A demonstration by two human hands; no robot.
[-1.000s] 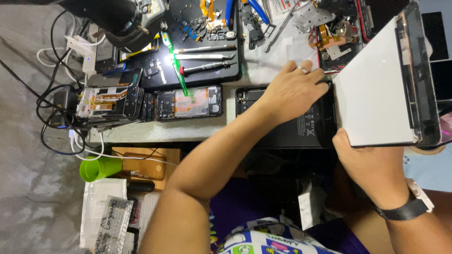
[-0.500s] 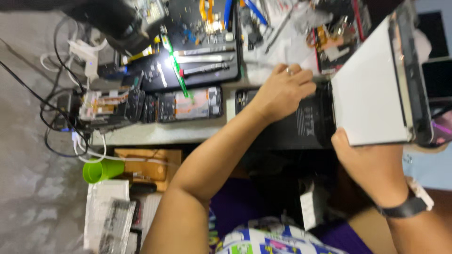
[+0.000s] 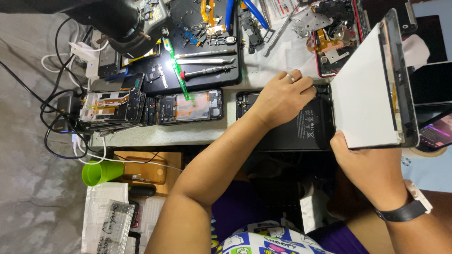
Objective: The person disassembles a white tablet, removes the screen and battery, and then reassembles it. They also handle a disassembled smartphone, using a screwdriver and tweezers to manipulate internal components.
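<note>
Fingers (image 3: 301,83) of the left hand (image 3: 282,96): curled together and pressed down on the far edge of an opened tablet body (image 3: 294,127), at the seam where the lifted panel hinges away; a ring sits on one finger. Purpose, as judged: to pin the body flat while the panel is swung clear. Right hand (image 3: 372,167): fingers clamped on the near corner of the white-backed screen panel (image 3: 365,89), which stands tilted up on its long edge, its dark frame turned to the right; held so, apparently, to keep any cable at the hinge side slack and the interior exposed. Black wristband on that arm. Tablet body: lies at the near edge of the tabletop (image 3: 263,75), right of centre, its dark battery face upward. Left of it, along the same near edge: two opened phones (image 3: 190,107), backs off. Behind them, on a black work mat (image 3: 207,28): tweezers and a screwdriver (image 3: 207,71) laid parallel, a green pry tool (image 3: 176,68) across them. Far right corner: a red-framed phone shell (image 3: 336,44) with loose parts. Below the tabletop's left end: green cup (image 3: 101,172).
</note>
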